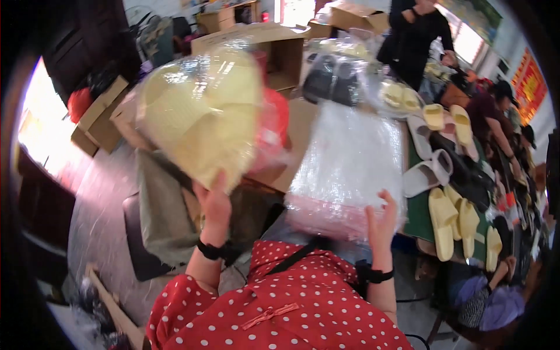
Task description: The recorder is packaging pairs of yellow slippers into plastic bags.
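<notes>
Grey floor [99, 221] at left, cardboard box [286, 58] top centre. Left hand [214, 205] pinches blurred yellow bundle in clear plastic [198, 111], upper left-centre. Right hand [382, 224], centre-right, fingers spread, at clear bag stack [350, 157]; contact unclear.

A clear-wrapped, pale yellow bundle [201, 111] was held up left of a stack of clear plastic bags [350, 157].
The bundle, shiny and motion-blurred, narrowed toward its lower end; the bags lay flat, glossy and whitish, pinkish along the near edge.
</notes>
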`<action>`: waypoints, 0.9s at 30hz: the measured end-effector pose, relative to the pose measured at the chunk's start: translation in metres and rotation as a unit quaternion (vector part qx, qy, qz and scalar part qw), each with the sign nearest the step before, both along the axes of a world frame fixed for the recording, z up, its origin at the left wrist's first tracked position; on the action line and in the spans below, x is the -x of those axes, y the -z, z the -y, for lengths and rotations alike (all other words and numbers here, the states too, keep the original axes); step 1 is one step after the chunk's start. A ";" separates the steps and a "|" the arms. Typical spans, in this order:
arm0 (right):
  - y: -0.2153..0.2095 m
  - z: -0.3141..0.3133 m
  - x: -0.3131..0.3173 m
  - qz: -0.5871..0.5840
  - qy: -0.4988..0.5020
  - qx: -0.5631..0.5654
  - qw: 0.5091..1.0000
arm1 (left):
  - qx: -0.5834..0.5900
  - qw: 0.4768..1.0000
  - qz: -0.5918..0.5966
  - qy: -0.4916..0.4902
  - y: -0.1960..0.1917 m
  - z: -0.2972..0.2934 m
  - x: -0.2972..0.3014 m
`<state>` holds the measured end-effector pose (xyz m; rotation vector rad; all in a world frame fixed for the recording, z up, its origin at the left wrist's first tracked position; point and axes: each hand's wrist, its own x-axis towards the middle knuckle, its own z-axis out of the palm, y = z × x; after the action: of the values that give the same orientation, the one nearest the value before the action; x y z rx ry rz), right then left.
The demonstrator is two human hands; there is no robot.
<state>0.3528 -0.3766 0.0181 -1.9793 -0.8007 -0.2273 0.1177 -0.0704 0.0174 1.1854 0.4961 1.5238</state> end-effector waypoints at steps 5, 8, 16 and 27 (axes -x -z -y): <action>0.040 0.011 -0.027 0.047 0.046 0.055 0.996 | -0.021 0.933 -0.120 -0.338 0.019 -0.083 0.106; 0.053 0.011 -0.026 0.084 0.046 0.093 0.991 | -0.037 0.891 -0.223 -0.393 0.085 -0.100 0.129; 0.051 0.010 -0.021 0.137 0.042 0.097 0.985 | 0.371 0.878 -0.246 0.177 0.280 -0.106 0.152; 0.044 0.007 -0.015 0.126 0.046 0.135 0.982 | -0.262 0.889 -0.284 -0.245 0.005 -0.023 0.016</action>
<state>0.3674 -0.3838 -0.0263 -2.2756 -0.9402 -0.4515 0.1021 -0.0473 0.0123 2.0790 0.8525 1.7861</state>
